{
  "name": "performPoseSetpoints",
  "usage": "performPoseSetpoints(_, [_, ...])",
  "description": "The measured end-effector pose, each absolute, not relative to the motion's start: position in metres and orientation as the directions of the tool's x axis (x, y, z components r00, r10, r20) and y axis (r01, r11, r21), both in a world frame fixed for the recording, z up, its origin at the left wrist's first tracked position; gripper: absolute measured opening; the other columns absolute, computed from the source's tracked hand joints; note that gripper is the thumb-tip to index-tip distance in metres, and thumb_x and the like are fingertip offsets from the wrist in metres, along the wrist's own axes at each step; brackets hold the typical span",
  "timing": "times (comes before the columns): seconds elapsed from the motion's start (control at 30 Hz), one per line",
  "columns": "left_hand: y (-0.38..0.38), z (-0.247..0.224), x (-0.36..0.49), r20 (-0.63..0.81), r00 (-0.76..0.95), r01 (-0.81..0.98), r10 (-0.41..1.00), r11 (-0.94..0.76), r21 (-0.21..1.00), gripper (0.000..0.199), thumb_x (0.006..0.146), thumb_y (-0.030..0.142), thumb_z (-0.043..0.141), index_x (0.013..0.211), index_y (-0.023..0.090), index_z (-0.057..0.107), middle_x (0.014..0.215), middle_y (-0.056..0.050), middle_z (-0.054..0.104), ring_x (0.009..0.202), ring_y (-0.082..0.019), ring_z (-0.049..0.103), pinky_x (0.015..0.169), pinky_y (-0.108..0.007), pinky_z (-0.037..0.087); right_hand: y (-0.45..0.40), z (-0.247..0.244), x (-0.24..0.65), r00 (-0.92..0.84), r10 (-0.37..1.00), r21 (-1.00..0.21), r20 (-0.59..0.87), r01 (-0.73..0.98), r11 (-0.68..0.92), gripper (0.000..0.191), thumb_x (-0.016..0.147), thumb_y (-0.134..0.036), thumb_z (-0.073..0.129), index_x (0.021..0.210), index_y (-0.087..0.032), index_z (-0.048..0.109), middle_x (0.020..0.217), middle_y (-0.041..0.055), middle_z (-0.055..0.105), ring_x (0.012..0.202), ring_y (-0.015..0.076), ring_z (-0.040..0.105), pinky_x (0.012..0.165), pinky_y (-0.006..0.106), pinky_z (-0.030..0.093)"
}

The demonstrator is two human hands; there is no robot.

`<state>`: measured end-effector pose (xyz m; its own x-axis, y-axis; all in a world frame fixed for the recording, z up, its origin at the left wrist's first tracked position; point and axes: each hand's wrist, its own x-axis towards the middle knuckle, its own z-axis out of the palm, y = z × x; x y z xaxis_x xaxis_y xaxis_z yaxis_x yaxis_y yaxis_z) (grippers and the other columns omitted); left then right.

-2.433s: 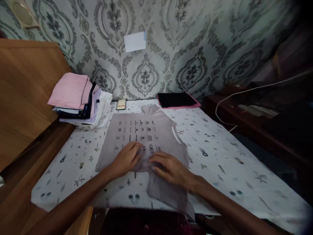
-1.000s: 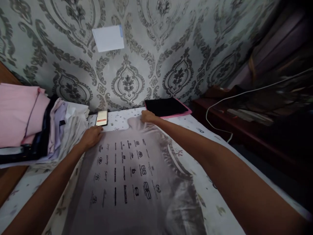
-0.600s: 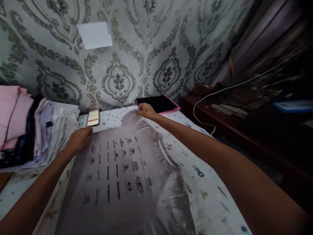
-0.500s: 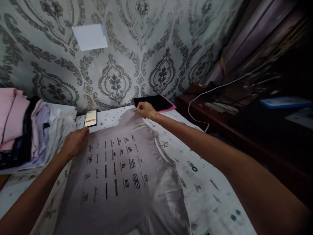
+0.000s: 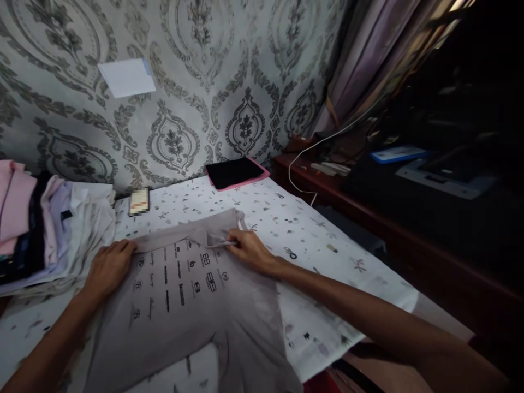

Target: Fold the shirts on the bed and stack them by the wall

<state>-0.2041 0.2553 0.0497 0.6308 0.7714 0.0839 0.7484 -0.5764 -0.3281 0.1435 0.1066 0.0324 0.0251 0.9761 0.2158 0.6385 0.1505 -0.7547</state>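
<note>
While the left hand (image 5: 110, 267) grasps its far corner, gray T-shirt (image 5: 245, 305): on the surface (image 5: 303, 229), between both hands
Right hand (image 5: 249, 250): pinching folded-over fabric
Phone (image 5: 139, 201): just beyond the left hand

Patterned grey wallpaper (image 5: 176, 136), white card (image 5: 127, 78) on it. Dark red furniture (image 5: 360, 213) beside surface's right edge. Dim light.

Grey shirt (image 5: 164, 338) with black print, white cloth (image 5: 311, 262) with scattered motifs, grey damask-patterned wall (image 5: 213, 71)
</note>
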Motion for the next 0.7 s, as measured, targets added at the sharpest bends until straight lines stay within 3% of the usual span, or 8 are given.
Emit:
performPoseSetpoints(0.37, [0.247,0.055,-0.208,0.110,0.596,0.778,0.795,-0.539,-0.322,0.042,0.092,0.013,0.032,0.109,0.016,0.070,0.109,-0.016,0.070,0.102,-0.033,0.065,0.086,-0.045,0.048,0.092,0.041,0.146,0.053,0.951,-0.741,0.303,0.640,0.201,0.008,0.085,-0.018,0.052,0.080,-0.022,0.057,0.074,-0.0005,0.063,0.068,0.0141,0.057,0.066,0.026,0.042])
performPoseSetpoints(0.7, [0.238,0.051,-0.220,0.129,0.544,0.826,0.829,-0.502,-0.256,0.040,0.091,0.011,0.035,0.106,0.018,0.071,0.111,-0.016,0.069,0.107,-0.031,0.062,0.088,-0.045,0.048,0.088,0.035,0.150,-0.034,0.976,-0.664,0.214,0.728,0.171,0.011,0.085,-0.018,0.048,0.083,-0.022,0.059,0.081,0.0035,0.066,0.071,0.0181,0.059,0.066,0.030,0.043])
